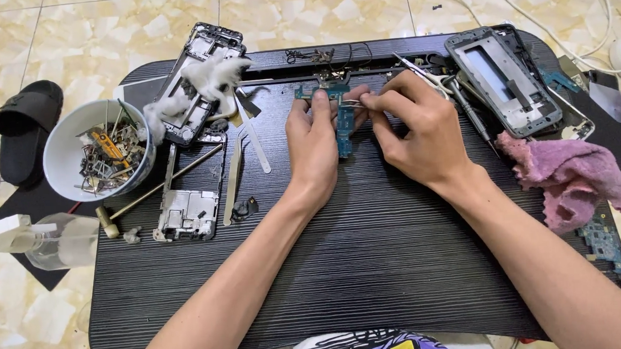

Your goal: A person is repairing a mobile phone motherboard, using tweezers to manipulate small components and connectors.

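A blue-green phone circuit board (344, 130) lies on the black lap table (360, 266), near its far edge. My left hand (314, 146) presses down on the board's left side with the fingertips at its top. My right hand (419, 127) pinches a small metal piece (350, 104) at the board's upper right, thumb and forefinger closed on it. A pair of tweezers (420, 74) sticks out behind the right hand; I cannot tell if that hand grips it.
A white bowl of small metal parts (97, 149) stands at the left, with a small hammer (157, 189), tweezers (233, 178) and phone frames (190, 205) beside it. Another phone frame (502, 81) and a pink cloth (565, 175) lie at the right. A spray bottle (31, 241) and sandals (26, 125) are on the floor.
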